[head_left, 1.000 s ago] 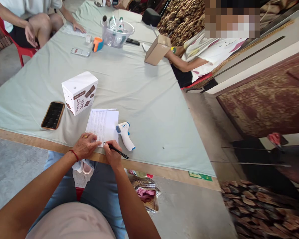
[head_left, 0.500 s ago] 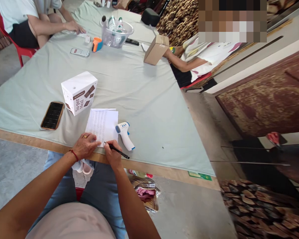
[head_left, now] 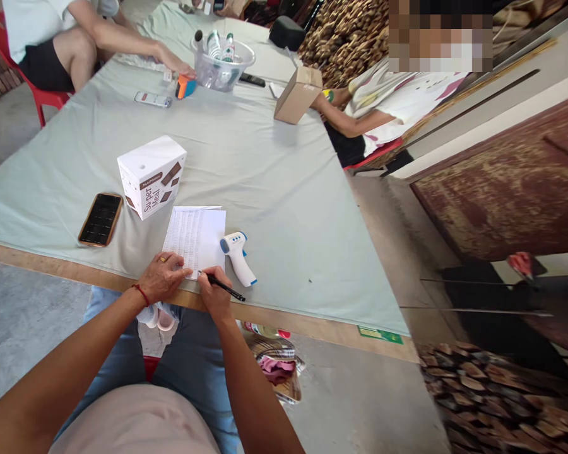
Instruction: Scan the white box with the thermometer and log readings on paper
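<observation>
A sheet of paper (head_left: 211,236) with rows of handwriting down its left part lies at the table's near edge. My left hand (head_left: 163,277) rests on its lower left corner, palm down with the fingers stretched out. In my right hand (head_left: 214,295) is a black pen (head_left: 230,290), its tip against the lower part of the sheet. Just right of the paper lies a white and blue infrared thermometer (head_left: 239,257). Behind the paper stands a white box (head_left: 152,176) with brown print. A smartphone (head_left: 101,219) in a brown case lies to the left.
Across the cloth-covered table (head_left: 284,189) stand a clear plastic basket (head_left: 224,66) with bottles, an orange and blue object (head_left: 185,86) and a cardboard box (head_left: 298,94). One person sits at the far left, another at the right. Firewood (head_left: 492,397) is stacked at lower right.
The person at the far left has stretched an arm to the right, bringing a hand to the orange and blue object. My hands and the pen look almost unmoved.
</observation>
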A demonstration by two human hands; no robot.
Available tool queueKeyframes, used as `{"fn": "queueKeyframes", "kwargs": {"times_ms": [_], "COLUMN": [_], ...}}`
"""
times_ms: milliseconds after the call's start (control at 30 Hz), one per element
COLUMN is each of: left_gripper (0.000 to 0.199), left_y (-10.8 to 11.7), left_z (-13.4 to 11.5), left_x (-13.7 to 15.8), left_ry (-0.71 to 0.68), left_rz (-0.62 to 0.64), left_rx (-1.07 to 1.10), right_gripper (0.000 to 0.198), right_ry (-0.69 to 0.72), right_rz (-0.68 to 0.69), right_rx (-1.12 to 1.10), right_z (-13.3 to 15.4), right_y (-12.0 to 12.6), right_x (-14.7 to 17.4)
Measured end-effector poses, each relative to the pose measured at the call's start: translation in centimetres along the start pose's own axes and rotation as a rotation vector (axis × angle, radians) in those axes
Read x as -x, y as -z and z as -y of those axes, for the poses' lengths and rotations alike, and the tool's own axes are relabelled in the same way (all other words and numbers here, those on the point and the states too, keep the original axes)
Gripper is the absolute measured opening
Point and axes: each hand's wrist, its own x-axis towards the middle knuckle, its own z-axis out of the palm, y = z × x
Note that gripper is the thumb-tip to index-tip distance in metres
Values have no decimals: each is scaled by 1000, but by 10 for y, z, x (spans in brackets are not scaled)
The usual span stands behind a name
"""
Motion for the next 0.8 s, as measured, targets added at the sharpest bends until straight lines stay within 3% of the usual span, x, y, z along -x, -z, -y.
{"fn": "queueKeyframes", "kwargs": {"times_ms": [167, 267, 500, 667, 800], "left_gripper": [26, 24, 23, 24, 24], "left_y": [1, 0, 3, 9, 9], "left_z": [0, 0, 2, -1, 3], "left_x": [-1, -1, 2, 3, 5], "left_ry": [8, 10, -17, 28, 72], "left_rz": [6, -13, -123, -131, -135], "left_rx": [9, 13, 90, 135, 155], "right_gripper": [15, 17, 44, 55, 49], "right_ry": [-16, 66, 391, 478, 458], "right_rz": [-112, -149, 165, 259, 204], "right_rx": [-27, 15, 344, 492, 551], "right_z": [6, 9, -7, -13, -5], "right_y": [2, 9, 30, 29, 21], "right_x": [1, -7, -45, -55, -40]}}
